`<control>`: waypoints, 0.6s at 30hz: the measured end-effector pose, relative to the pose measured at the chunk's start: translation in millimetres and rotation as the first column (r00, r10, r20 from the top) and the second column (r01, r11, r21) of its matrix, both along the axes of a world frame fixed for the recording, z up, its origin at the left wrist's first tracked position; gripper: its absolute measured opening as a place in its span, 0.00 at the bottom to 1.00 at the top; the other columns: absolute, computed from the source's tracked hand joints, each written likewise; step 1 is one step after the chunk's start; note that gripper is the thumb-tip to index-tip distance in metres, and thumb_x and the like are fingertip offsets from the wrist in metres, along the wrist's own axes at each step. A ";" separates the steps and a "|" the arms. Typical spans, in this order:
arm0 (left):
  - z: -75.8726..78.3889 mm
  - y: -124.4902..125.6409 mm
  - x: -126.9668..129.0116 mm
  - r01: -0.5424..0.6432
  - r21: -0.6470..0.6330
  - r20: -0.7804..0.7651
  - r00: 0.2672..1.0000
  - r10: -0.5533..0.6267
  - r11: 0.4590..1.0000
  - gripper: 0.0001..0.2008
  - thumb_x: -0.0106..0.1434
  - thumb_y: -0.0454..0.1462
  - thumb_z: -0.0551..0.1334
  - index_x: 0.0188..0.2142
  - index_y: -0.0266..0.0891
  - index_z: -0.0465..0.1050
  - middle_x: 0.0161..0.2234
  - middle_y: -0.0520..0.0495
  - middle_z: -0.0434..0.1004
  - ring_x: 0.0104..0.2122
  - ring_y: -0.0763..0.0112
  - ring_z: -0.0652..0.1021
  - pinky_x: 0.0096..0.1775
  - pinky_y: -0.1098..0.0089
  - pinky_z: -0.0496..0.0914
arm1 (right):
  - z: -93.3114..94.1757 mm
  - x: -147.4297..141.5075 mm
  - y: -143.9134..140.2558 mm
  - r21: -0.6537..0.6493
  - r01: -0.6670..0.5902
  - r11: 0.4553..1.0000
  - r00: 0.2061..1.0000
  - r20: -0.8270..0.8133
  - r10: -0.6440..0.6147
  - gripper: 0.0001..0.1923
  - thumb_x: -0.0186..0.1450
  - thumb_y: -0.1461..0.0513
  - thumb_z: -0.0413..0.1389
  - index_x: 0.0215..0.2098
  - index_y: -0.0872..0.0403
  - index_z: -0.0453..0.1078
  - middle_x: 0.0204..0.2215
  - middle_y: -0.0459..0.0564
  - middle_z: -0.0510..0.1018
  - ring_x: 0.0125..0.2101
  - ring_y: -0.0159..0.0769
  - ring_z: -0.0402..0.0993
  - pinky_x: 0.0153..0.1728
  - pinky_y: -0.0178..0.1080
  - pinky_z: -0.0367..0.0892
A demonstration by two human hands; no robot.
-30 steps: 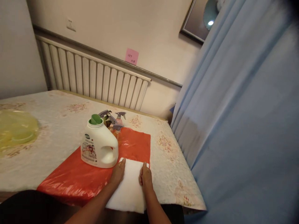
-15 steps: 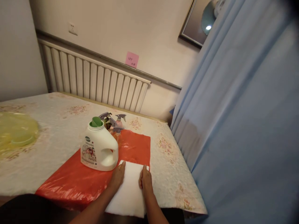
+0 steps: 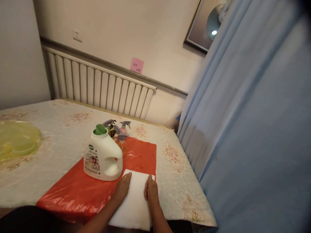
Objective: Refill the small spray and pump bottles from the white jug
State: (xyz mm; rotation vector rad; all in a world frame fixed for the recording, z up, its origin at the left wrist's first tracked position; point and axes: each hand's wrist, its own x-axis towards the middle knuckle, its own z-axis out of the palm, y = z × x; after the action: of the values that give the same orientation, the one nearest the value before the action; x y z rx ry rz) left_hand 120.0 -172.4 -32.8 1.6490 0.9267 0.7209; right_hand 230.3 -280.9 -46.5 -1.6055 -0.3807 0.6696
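Observation:
A flat white rectangular pad, perhaps a folded cloth or foam sheet, lies over the red plastic sheet and reaches past its near edge. My left hand holds the pad's left edge, thumb on top and fingers hidden beneath. On the opposite edge my right hand is closed, with the thumb pointing forward. Just beyond my left hand stands a white detergent jug with a green measuring cup in its mouth. Several spray bottles with grey trigger heads are grouped behind the jug, partly hidden.
A flowered cloth covers the table. Yellow translucent plastic lies at the far left. A blue curtain hangs along the right side. At the back is a radiator below a pink note on the wall.
The view has tilted up a little, so everything sits slightly lower in the picture. Both hands keep their hold on the white pad, which has hardly moved.

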 end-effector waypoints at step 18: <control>-14.4 -9.2 -25.7 0.286 0.401 -0.381 0.916 -0.125 0.870 0.18 0.69 0.37 0.44 0.38 0.44 0.72 0.38 0.46 0.80 0.39 0.64 0.80 0.46 0.64 0.73 | -10.5 -3.6 -7.4 0.071 -0.044 0.997 0.995 0.088 0.037 0.25 0.67 0.42 0.44 0.23 0.50 0.59 0.09 0.36 0.56 0.10 0.26 0.47 0.12 0.31 0.43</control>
State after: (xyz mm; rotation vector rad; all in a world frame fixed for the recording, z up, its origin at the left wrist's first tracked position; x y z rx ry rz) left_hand 94.3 -181.6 -47.3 2.3081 0.8379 0.5270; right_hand 226.8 -288.2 -57.0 -1.5646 -0.4972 0.6117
